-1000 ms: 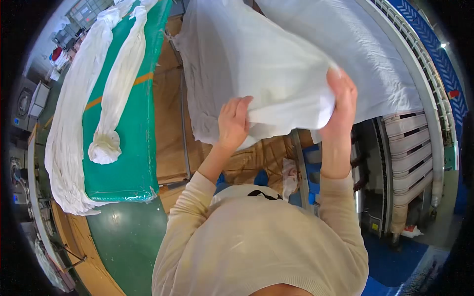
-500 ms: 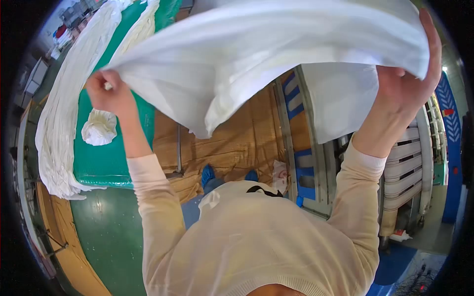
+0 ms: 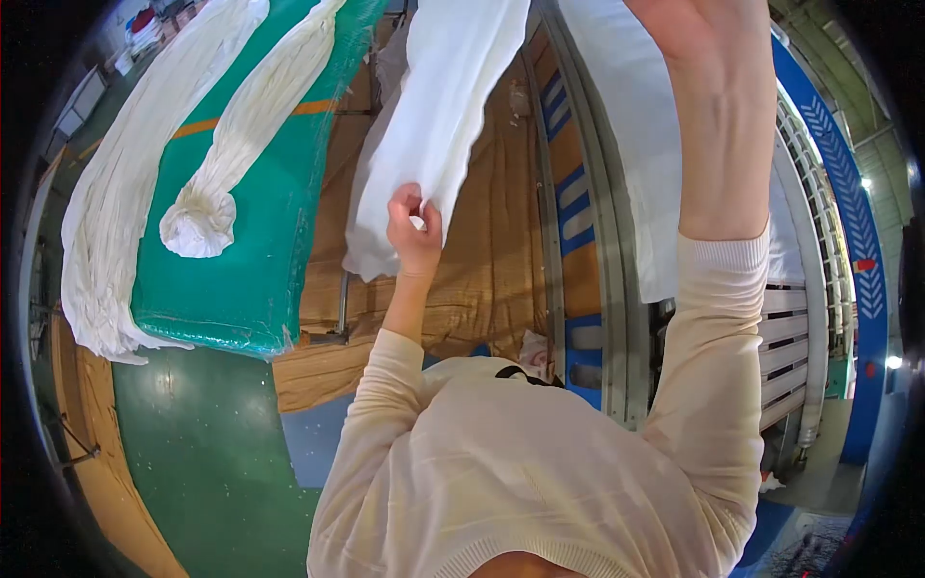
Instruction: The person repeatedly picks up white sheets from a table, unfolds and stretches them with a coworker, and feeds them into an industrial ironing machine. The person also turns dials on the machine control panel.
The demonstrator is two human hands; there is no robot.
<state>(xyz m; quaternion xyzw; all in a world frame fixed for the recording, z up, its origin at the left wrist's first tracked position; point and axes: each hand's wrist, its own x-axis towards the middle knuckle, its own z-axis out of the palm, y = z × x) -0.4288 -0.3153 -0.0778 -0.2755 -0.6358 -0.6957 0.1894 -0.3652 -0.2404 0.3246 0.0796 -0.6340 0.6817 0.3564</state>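
Observation:
My left hand is closed in front of my chest, fingers curled together on the edge of a white cloth. A small white bit of fabric pokes out of the grip. The cloth hangs lengthwise in loose folds and runs up past the top of the view. High on the right, my right hand is cut off by the frame's upper edge, so its fingers are hidden. Below it, another white sheet lies along the machine's side.
To the left stands a green plastic-covered table bearing long cream fabric strips and a knotted fabric bundle. Brown sheeting covers the area ahead. A metal machine frame with blue slats and a roller conveyor stand right.
The cloth has swung down from its raised, wide spread into a narrow hanging length. My left hand has come right and lower; my right hand has moved up and left, partly out of view.

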